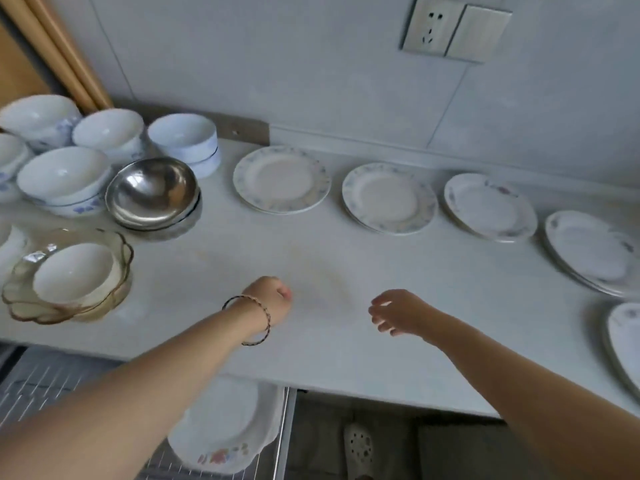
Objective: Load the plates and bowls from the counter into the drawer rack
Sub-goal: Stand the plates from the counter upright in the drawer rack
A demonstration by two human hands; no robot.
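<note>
Over the bare middle of the white counter [311, 341] hover both hands, holding nothing. My left hand [272, 299] is closed in a loose fist, with a bangle on the wrist. My right hand [398, 311] has its fingers curled and apart. Behind them lies a row of floral-rimmed plates: one [281, 179], another [389, 198], a third [490, 206] and a larger stack [592, 251] at the right. White bowls [64, 176] and a steel bowl [152, 192] crowd the left. Below the counter the wire drawer rack [45, 396] holds a flowered plate [225, 434].
A white bowl sits inside an amber glass dish [20, 303] at the front left. An oval platter [627, 341] is cut off at the right edge. A wall socket [433, 26] is above. A foot in a white clog [360, 448] stands on the floor below.
</note>
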